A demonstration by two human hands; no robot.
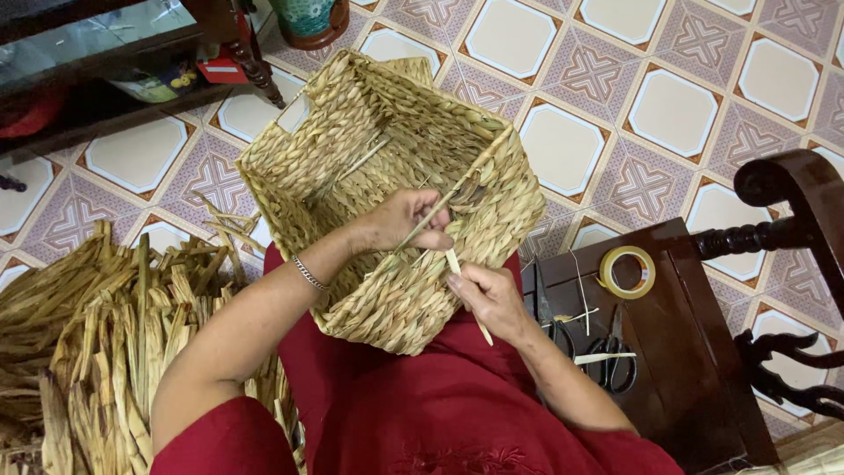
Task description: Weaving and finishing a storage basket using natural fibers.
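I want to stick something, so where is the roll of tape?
In the head view, the roll of tape lies on the dark wooden seat at the person's right side, just above the scissors and right of the woven basket.

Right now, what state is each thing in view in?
Basket: tilted on the lap, open side up, nothing inside.
Left hand: inside the rim, pinching a strand.
Right hand: at the near wall, gripping a second strand.
Tape roll: lying flat on the stool.
Scissors: shut, flat on the stool.
Dried leaves: piled loose on the floor.
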